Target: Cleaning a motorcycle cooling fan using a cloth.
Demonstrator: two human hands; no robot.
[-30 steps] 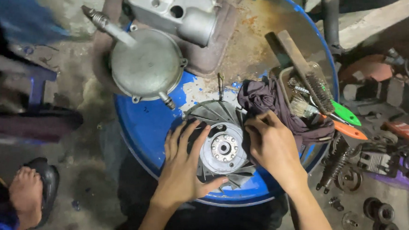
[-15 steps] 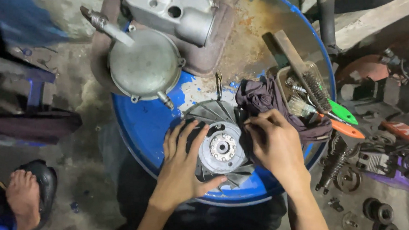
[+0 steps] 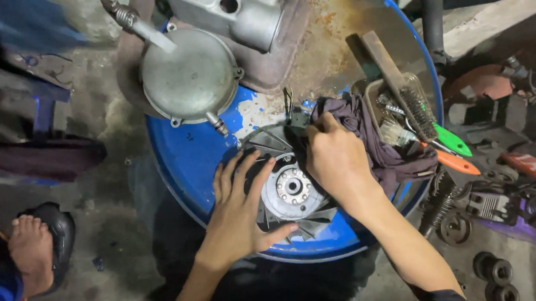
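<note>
Left hand [image 3: 238, 216] flat on finned metal wheel [image 3: 291, 189], right hand [image 3: 336, 159] gripping dark rag [image 3: 377, 138]

2 hands [image 3: 238, 222], 1 fan wheel [image 3: 291, 186], 1 rag [image 3: 374, 142], 1 wire brush [image 3: 402, 88], 1 blue drum [image 3: 189, 161]

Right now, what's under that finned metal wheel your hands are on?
The finned wheel lies flat on the blue drum top. The left hand and right hand cover much of it, and whatever lies directly beneath is hidden.
</note>
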